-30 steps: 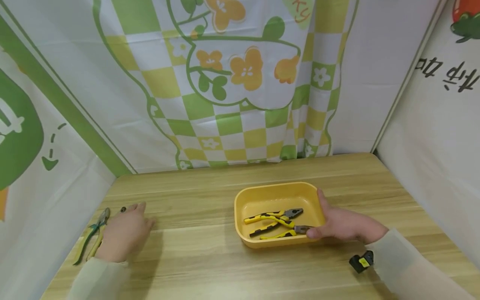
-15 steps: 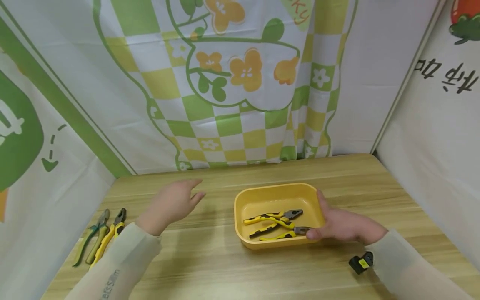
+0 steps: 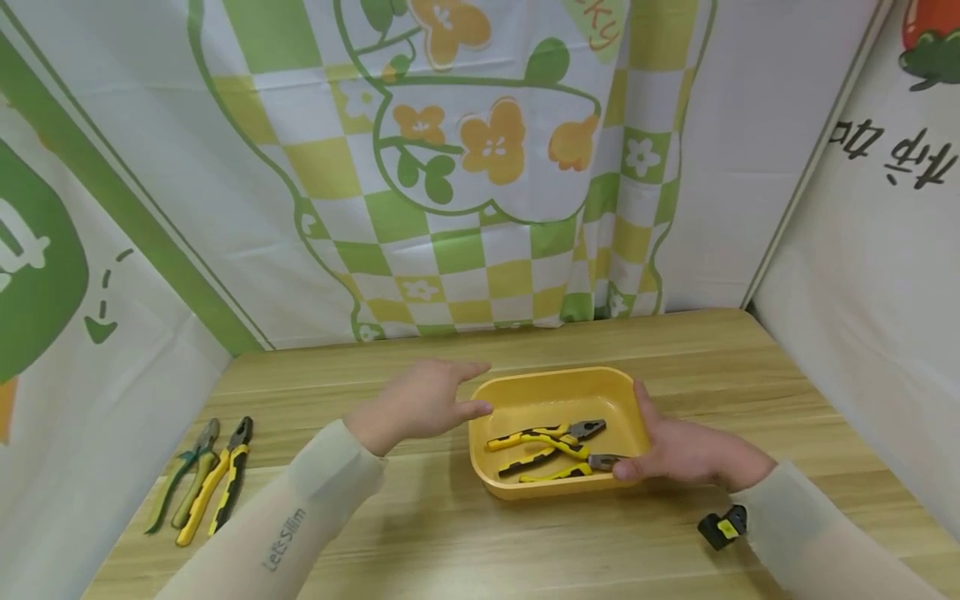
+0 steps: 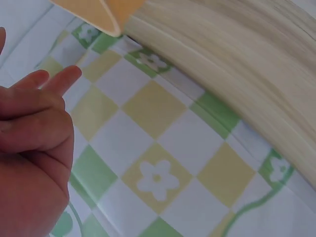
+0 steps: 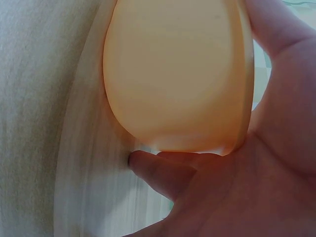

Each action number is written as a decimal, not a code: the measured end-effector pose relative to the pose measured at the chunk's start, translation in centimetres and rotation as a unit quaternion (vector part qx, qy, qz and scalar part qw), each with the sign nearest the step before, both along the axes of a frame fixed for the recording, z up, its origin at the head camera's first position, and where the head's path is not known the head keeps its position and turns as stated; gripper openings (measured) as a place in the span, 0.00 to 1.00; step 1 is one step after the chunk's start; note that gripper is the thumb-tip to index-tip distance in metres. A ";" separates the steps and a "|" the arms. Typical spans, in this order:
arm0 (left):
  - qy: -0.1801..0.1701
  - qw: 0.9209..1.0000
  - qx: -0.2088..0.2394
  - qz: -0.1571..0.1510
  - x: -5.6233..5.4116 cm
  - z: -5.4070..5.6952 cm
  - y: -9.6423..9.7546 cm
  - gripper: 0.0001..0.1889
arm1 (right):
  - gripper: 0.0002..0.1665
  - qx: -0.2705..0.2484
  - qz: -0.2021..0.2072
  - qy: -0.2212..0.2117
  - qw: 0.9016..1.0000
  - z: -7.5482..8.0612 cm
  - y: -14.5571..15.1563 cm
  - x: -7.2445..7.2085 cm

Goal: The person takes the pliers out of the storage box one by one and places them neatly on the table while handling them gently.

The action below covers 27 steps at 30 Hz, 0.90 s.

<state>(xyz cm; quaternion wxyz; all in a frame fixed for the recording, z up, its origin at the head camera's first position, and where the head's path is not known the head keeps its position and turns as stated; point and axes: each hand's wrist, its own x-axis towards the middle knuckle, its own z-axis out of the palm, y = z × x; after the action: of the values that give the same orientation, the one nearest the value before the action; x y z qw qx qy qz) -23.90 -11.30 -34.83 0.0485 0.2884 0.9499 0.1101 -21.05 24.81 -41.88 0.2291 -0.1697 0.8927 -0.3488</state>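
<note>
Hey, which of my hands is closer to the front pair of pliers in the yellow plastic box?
Right. Your right hand grips the yellow plastic box with its thumb beside the metal tips of the front pliers; your left hand is farther away, at the box's left end.

Left hand [image 3: 423, 400] now by the yellow box [image 3: 558, 392], well away from the tabletop pliers [image 3: 232, 482].

Around you: wood-grain tabletop [image 3: 442, 542], lower frame; green-yellow checked backdrop [image 3: 465, 242], orange-flowered, upper centre; white printed panel [image 3: 150, 350], left edge; white lettered sheet [image 3: 862, 308], right edge.
</note>
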 end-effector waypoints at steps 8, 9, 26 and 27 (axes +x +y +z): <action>-0.060 0.998 -0.004 -0.037 -0.1 -0.1 2.4 0.35 | 0.82 0.002 0.008 0.006 1.000 0.1 0.1 0.0; -0.065 0.997 -0.007 -0.042 -0.2 -0.2 2.8 0.35 | 0.82 0.000 0.009 0.006 1.000 0.1 0.0 0.0; -0.099 0.990 -0.081 -0.068 -1.4 -1.3 7.8 0.33 | 0.82 0.003 0.002 -0.001 1.000 -0.1 0.2 -0.1; -0.100 0.989 -0.083 -0.066 -1.4 -1.4 8.0 0.33 | 0.82 0.004 0.001 -0.001 1.000 -0.1 0.1 -0.1</action>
<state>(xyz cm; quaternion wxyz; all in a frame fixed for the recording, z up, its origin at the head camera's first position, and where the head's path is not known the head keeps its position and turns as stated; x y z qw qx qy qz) -25.33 -3.33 -36.22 0.1747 0.3331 0.9249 0.0559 -21.12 24.95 -41.94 0.2312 -0.1689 0.8938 -0.3452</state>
